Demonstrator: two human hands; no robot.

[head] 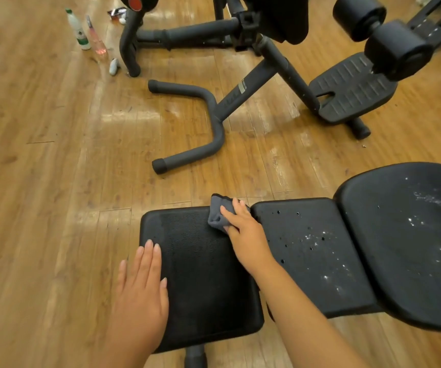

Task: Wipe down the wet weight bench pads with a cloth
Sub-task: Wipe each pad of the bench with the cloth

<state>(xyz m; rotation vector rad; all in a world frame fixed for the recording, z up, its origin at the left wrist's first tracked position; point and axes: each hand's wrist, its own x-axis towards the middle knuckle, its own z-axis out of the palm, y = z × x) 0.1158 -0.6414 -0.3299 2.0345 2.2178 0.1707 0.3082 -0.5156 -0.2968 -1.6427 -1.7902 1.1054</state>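
Cloth: the grey cloth [218, 215] lies bunched at the far right corner of the seat pad [200, 274], right by the gap to the middle pad [312, 251].
Right grip: the right hand [243, 232] presses the cloth down under flat fingers, thumb tucked at its near edge; it pins the cloth more than pinches it.
Left grip: the left hand [142, 282] is spread flat, holding nothing, on the seat pad's left edge, fingers pointing away from the person.
Seat pad: matte, with no drops showing; in my judgement it is mostly wiped.
Middle pad: to the right of the seat pad, speckled with drops across its centre.
Back pad: the back pad [410, 243], further right of the seat pad, carries white flecks and a smear near its far side.
Risk, smearing: the cloth is wadded small, so a pass probably covers a narrow strip and may push water about rather than lift it.
Risk, gap: the cloth sits at the seam beside the seat pad; drops swept that way could run down between the pads, out of reach.
Risk, floor: water pushed off the far edge of the seat pad would land on the wooden floor [54, 181] and make it slippery.
Risk, reach: the back pad is the farthest from the seat pad; leaning over could shift weight onto the left hand and rock the counter.
Beyond: a second machine [267, 62] and two bottles [86, 33] stand well beyond the seat pad, clear of the work.
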